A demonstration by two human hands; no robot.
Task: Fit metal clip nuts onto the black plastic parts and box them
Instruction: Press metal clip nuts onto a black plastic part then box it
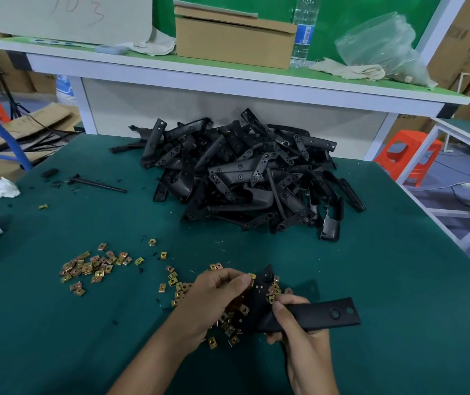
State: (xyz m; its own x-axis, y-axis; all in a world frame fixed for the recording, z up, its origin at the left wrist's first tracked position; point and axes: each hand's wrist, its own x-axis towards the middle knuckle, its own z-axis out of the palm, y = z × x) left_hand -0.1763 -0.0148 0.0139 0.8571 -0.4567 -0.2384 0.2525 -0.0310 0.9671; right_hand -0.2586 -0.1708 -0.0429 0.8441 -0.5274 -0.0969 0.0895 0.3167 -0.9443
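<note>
The right hand (pixel 299 334) gripped a black plastic part (pixel 322 313) near its bend, fingers curled over the top and thumb beneath. The part's long flat arm stuck out to the right past the hand, with two holes near its far end. Its shorter arm rose up and away from the person, between the two hands.

The left hand (pixel 216 292) was just left of that shorter arm, fingers curled, pinching a clip nut (pixel 252 276) at its fingertips. The nut touched the edge of the shorter arm near its tip. Whether it was already seated on the part could not be told.

Under and around both hands lay loose nuts (pixel 228 327) on the green counter (pixel 399 280). A second scatter of nuts (pixel 91 266) lay to the left, apart from the hands.

Farther back, near the middle of the counter, was a big heap of black parts (pixel 251 172). A thin black rod (pixel 97 184) lay to the left of the heap.

Behind the counter, a raised shelf (pixel 171 70) held a cardboard box (pixel 234 44), a water bottle (pixel 303 29), a crumpled plastic bag (pixel 385 44) and a pale cloth (pixel 348 70).
</note>
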